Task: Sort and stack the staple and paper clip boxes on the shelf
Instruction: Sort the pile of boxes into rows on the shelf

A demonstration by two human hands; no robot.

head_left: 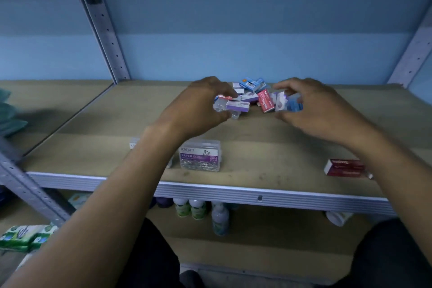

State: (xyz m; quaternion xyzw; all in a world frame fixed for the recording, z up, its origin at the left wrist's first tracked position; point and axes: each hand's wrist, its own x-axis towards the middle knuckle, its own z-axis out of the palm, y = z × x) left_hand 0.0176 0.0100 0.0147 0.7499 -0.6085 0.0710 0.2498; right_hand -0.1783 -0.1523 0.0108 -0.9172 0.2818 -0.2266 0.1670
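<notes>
Where the shelf board ran deepest, toward 12 o'clock, heaped: a pile of small boxes in white, purple, blue and red, lying at mixed angles and touching one another. Topped at its 12 o'clock edge by a blue box with a barcode; fronted by a red staple box, tilted. Gripped at the pile's 9 o'clock side by the left hand, fingers curled round a clear case with a purple-and-white box against it. Gripped at the 3 o'clock side by the right hand, thumb and fingers curled round a white-and-blue box. Set apart toward 6 o'clock, near the front edge: a clear paper clip box with purple label, lying flat. Partly hidden behind the left forearm at its 9 o'clock: another clear box. Placed well off at 4 o'clock: a dark red box, partly covered by the right forearm. Stored on the lower shelf: several small bottles. Shelved at far 8 o'clock: green-and-white packets.
</notes>
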